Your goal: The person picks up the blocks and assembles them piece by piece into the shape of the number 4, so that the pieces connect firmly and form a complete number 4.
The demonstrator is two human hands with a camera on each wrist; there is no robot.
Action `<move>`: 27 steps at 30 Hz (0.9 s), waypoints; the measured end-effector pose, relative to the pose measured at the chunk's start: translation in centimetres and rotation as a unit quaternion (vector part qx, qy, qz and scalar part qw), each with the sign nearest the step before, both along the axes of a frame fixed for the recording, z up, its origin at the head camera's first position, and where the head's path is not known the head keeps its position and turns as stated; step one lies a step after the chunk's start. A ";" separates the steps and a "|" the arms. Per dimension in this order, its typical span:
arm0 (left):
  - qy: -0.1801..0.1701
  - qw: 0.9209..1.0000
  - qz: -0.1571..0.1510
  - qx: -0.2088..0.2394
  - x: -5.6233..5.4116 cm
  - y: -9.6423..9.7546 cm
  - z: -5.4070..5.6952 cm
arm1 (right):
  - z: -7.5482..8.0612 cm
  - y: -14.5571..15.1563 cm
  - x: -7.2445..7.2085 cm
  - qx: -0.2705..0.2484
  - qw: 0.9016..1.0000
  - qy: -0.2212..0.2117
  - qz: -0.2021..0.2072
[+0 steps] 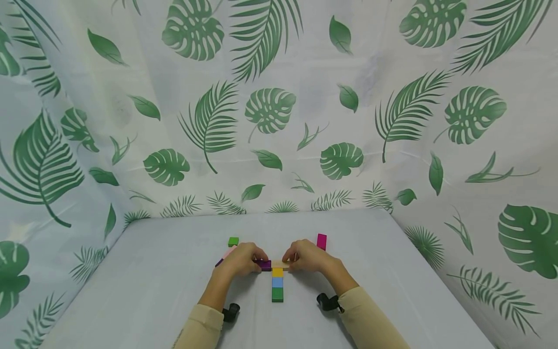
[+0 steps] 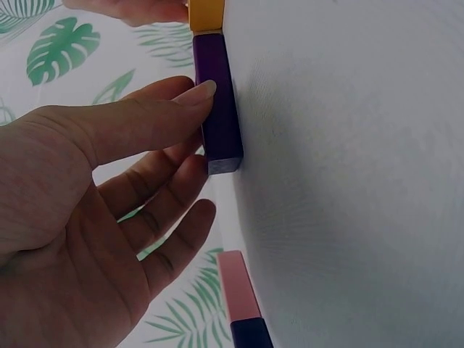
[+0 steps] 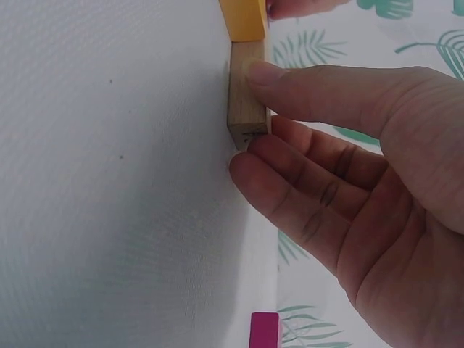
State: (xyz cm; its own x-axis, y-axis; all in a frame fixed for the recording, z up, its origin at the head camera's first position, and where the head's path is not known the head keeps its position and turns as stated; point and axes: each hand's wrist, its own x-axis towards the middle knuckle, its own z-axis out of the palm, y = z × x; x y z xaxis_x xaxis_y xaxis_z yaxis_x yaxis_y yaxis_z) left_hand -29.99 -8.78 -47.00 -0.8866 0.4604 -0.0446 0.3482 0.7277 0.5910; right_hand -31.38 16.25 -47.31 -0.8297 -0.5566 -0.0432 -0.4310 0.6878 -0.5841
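Note:
My left hand point(image 1: 240, 259) pinches a dark purple block point(image 2: 220, 119) between thumb and fingers; its other fingers are spread loosely. My right hand point(image 1: 308, 256) holds a plain wooden block point(image 3: 246, 101) the same way, thumb on the near side. Both blocks lie on the table, end to end or nearly so. At their junction a yellow block point(image 1: 277, 272) tops a straight column, followed toward me by a light blue block point(image 1: 277, 282) and a green block point(image 1: 277, 294). Together they form a T.
Left of my left hand lie a bright green block point(image 1: 233, 241), a pink block point(image 2: 238, 286) and a dark navy block point(image 2: 251, 332). A magenta block point(image 1: 321, 241) lies beyond my right wrist. Leaf-patterned cloth surrounds the pale table point(image 1: 165, 271).

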 end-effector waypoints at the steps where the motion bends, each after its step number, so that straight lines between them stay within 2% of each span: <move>1: 0.000 1.000 -0.001 0.000 0.0 0.0 0.0 | 0.0 0.0 0.0 0.000 1.000 0.001 0.001; 9: -0.002 1.000 -0.004 0.004 -0.2 -0.1 -0.1 | 0.1 0.0 0.1 -0.002 1.000 -0.007 -0.007; 17: -0.001 0.998 0.054 0.028 -0.4 -1.1 0.6 | 0.2 0.0 0.0 0.001 1.000 -0.009 -0.011; 21: 0.015 0.997 0.063 0.044 -0.4 -1.9 1.0 | 0.1 -0.1 0.0 0.000 1.000 -0.013 -0.015; 27: 0.031 0.995 0.070 0.060 -0.8 -3.3 0.8 | 0.0 -0.1 0.1 0.000 1.000 -0.010 -0.010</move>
